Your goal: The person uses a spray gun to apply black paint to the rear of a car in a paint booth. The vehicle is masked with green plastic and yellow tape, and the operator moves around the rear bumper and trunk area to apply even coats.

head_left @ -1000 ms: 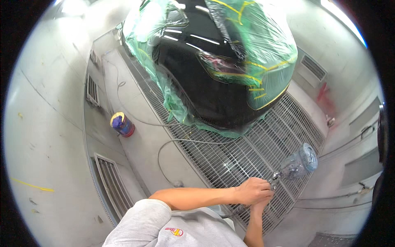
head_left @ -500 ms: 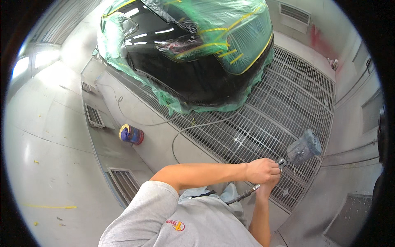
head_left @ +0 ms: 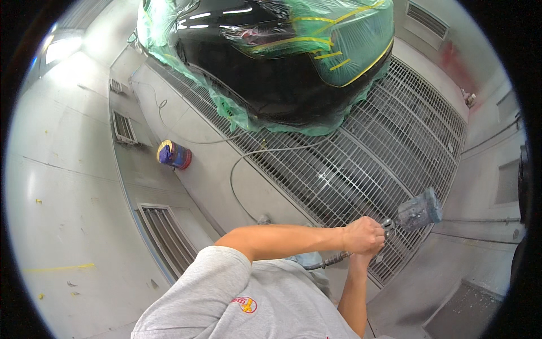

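A spray gun [head_left: 388, 226] with a dusty grey paint cup [head_left: 418, 212] points out to the right of my body. My left hand [head_left: 364, 235] is closed at the near end of the gun, its arm reaching across my chest. My right hand [head_left: 359, 260] is just below it, mostly hidden behind the left one, and seems wrapped round the gun's handle. A dark air hose [head_left: 330, 261] with a metal fitting runs up to the hands. Farther off stands a black car body [head_left: 254, 79], largely wrapped in green masking film [head_left: 353, 51] with yellow tape.
Metal floor grating [head_left: 418, 118] surrounds the car. A long hose [head_left: 234, 169] loops over the floor. To the left stands a blue and red bucket [head_left: 175, 155]. Pale walls with a vent [head_left: 166, 229] rise on the left, and a wall panel [head_left: 466, 308] is at lower right.
The view has shifted, so the car sits higher in the picture. Both hands remain together at the spray gun, whose cup is tilted closer to level.
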### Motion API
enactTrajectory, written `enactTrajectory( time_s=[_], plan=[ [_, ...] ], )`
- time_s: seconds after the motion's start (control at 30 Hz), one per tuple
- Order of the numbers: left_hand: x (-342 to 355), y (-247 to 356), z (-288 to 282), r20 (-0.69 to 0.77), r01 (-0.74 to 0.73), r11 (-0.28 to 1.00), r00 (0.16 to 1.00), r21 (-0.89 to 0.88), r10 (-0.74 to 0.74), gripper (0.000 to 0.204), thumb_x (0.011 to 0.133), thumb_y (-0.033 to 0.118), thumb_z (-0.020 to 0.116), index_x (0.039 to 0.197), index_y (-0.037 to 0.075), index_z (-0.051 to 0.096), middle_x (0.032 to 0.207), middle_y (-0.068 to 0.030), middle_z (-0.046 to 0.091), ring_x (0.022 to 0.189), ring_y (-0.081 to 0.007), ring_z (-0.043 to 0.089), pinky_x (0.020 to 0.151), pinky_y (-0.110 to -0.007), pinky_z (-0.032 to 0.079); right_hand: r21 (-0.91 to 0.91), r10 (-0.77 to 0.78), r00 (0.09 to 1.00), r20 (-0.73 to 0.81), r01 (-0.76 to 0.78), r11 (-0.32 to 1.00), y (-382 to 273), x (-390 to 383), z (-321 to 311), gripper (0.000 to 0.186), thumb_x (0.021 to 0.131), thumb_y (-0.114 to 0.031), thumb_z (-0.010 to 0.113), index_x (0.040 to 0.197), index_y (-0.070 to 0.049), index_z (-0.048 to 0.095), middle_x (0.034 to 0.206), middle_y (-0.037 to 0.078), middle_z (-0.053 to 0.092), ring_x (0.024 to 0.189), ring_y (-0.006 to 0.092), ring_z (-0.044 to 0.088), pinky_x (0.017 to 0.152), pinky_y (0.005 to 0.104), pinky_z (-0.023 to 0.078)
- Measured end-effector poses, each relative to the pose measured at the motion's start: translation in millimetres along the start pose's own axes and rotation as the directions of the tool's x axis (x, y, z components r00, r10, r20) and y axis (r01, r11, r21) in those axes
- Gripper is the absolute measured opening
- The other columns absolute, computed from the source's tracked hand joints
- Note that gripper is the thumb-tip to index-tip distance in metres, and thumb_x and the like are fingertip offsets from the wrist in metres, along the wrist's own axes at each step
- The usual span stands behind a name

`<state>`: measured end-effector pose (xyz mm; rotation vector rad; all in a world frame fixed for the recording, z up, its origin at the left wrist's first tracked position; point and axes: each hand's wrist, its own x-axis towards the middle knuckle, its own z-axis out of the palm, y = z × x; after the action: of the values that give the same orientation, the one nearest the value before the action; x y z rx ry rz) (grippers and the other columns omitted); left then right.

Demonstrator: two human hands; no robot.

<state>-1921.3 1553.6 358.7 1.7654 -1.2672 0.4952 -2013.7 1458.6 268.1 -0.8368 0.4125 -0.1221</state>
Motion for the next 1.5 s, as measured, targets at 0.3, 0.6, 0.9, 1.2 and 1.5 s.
enactTrajectory(
  time_s=[0.3, 0.6, 0.9, 1.2, 1.5],
  plan=[
    [-19.8, -17.9, -42.3, -0.052, 0.114, 0.991, 0.993, 0.075, -0.11, 0.018, 0.069, 0.017, 0.07, 0.064, 0.009, 0.054, 0.067, -0.0046, 0.052, 0.065, -0.0231, 0.06, 0.056, -0.037, 0.052, -0.029, 0.183, 0.983, -0.025, -0.183, 0.983, 18.7, 20.1, 48.3, 0.04, 0.11, -0.048, 0.037, 0.123, -0.015, 0.055, 0.123, 0.004, 0.06, 0.111, 0.0178, 0.06, 0.095, 0.0375, 0.05],
    [-93.0, -45.1, -123.6, -0.186, 0.423, 0.887, 0.871, -0.187, -0.455, 0.019, 0.084, 0.023, 0.074, 0.083, 0.006, 0.066, 0.079, -0.0061, 0.057, 0.077, -0.0258, 0.061, 0.067, -0.04, 0.052, -0.149, 0.333, 0.923, -0.196, -0.363, 0.92, 68.0, 23.2, 117.3, 0.04, 0.11, -0.049, 0.04, 0.124, -0.015, 0.056, 0.122, 0.006, 0.06, 0.105, 0.0186, 0.062, 0.089, 0.0369, 0.052],
    [-376.7, -103.2, -198.5, 0.005, 0.864, 0.367, 0.393, -0.345, -0.919, 0.043, 0.087, 0.044, 0.079, 0.11, 0.008, 0.073, 0.104, -0.0108, 0.07, 0.094, -0.0319, 0.069, 0.08, -0.041, 0.057, -0.657, 0.041, 0.868, -0.495, -0.405, 0.636, 191.2, 12.0, 247.0, 0.021, 0.104, -0.021, 0.064, 0.117, -0.006, 0.06, 0.105, 0.007, 0.064, 0.064, 0.0169, 0.059, 0.049, 0.0311, 0.044],
    [-554.6, -87.4, -105.4, 0.785, 0.818, 0.327, 0.56, -0.474, -0.265, 0.113, 0.082, 0.087, 0.055, 0.156, 0.003, 0.038, 0.154, -0.0249, 0.043, 0.145, -0.0452, 0.035, 0.119, -0.053, 0.03, -0.767, 0.118, 0.921, -0.372, -0.376, 0.519, 278.1, 59.9, 336.5, 0.033, 0.105, -0.03, 0.058, 0.13, -0.008, 0.053, 0.118, 0.014, 0.063, 0.063, 0.0228, 0.06, 0.053, 0.0364, 0.049],
    [-582.6, -258.1, -73.8, 0.95, 0.904, 0.391, 0.258, -0.173, -0.176, 0.044, 0.096, 0.054, 0.06, 0.117, 0.018, 0.074, 0.105, -0.0148, 0.075, 0.106, -0.038, 0.069, 0.087, -0.05, 0.052, -0.849, -0.409, 0.899, -0.158, 0.088, 0.521, 233.2, 139.0, 361.2, 0.04, 0.106, -0.049, 0.049, 0.123, -0.014, 0.055, 0.112, 0.003, 0.067, 0.047, 0.0189, 0.055, 0.039, 0.0332, 0.043]
  ],
)
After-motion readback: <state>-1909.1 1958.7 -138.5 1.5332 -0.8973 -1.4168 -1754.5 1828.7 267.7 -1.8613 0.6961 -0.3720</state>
